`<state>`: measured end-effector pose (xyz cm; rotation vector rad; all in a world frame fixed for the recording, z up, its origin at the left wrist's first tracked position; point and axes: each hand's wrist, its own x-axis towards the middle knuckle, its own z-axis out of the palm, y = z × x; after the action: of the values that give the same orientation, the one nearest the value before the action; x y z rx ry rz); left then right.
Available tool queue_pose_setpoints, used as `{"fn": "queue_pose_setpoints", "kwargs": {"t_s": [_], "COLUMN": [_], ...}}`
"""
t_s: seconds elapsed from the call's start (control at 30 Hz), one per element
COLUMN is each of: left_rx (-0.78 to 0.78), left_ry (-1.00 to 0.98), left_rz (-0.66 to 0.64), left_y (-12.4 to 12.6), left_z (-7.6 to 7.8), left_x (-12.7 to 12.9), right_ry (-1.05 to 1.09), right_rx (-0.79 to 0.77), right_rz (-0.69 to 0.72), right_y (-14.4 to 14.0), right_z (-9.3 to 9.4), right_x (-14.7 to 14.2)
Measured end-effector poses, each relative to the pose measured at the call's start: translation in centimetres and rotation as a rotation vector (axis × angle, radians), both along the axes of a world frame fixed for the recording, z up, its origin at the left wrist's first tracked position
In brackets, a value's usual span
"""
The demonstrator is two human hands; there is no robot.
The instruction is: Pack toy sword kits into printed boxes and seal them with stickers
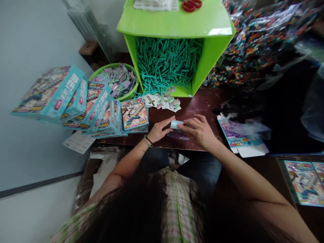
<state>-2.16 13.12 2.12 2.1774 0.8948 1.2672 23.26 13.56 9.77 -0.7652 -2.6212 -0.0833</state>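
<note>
A small pale-blue box (177, 124) is located at the near edge of the dark red table (202, 101), directly between the two hands. The left hand (160, 131) grasps its left end, with forefinger at the far corner and thumb at the near corner. The right hand (198, 130) lays its fingers over the right part; its thumb is hidden, so whether it grips or merely presses cannot be told.

The box's visible pale face runs left to right, in line with the fingertips of both hands. Neither hand is nearer, as each touches the box (its depth, and so its true long axis, is not determinable from this view). A purple printed piece (178, 135) shows just on the near side of it.

To the left stand stacked printed boxes (134, 114); on the far side, a green bin (211, 64) contains teal sticks (169, 62).
</note>
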Motion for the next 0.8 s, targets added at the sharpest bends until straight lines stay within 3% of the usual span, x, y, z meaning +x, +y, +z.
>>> {"fn": "queue_pose_setpoints", "kwargs": {"t_s": [0.37, 0.57, 0.8], "left_rx": [-0.042, -0.008, -0.012], "left_ry": [-0.024, -0.018, -0.022], "left_rz": [0.016, 0.000, 0.075], "left_y": [-0.5, -0.4, -0.7], "left_z": [-0.5, -0.6, -1.0], "left_x": [0.5, 1.1, 2.0], "right_ry": [0.051, 0.024, 0.209], "right_rx": [0.168, 0.112, -0.021], "right_rz": [-0.059, -0.044, -0.115], "right_y": [0.0, 0.0, 0.8], "right_z": [0.0, -0.4, -1.1], "right_x": [-1.6, -0.6, -1.2]}}
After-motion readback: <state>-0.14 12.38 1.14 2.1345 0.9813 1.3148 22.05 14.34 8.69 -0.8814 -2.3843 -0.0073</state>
